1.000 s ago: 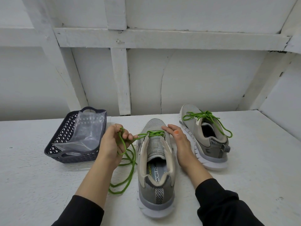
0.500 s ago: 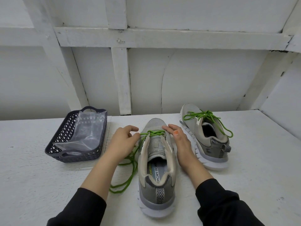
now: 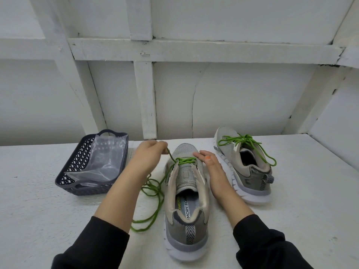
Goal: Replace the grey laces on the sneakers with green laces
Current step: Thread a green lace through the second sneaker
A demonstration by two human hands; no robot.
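A grey sneaker (image 3: 186, 193) stands in front of me with its heel toward me. A green lace (image 3: 155, 193) crosses its lowest eyelets near the toe and trails in loops on the table to its left. My left hand (image 3: 148, 158) pinches a strand of this lace just left of the toe and holds it taut. My right hand (image 3: 211, 167) rests with straight fingers against the shoe's right side. A second grey sneaker (image 3: 244, 167), at the right, is fully laced in green with a bow on top.
A dark plastic basket (image 3: 85, 183) with a clear plastic bag in it stands on the white table at the left. A white wall with beams rises just behind the shoes.
My left hand let go of the bunched lace, reached toward the toe, and now pulls one strand up and away from the eyelet. The right hand has stayed on the shoe.
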